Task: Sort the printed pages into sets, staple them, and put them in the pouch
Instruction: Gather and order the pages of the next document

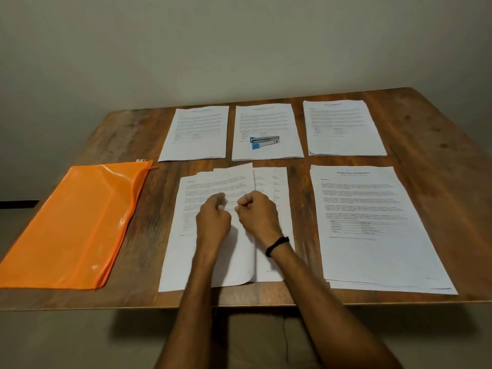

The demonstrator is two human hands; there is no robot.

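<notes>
Two bare forearms show, uncovered from the picture's lower edge up to the hands. The left hand (213,219) and its wrist are bare. The right hand (257,213) wears one thing: a thin black band (277,246) round the wrist, well behind the fingers (249,201). It sits snug against the arm, with a small knot or bead standing out on the side away from the left hand. The band looks like cord or braided thread, but its make is too small to tell. The fingernails are too blurred to make out.
</notes>
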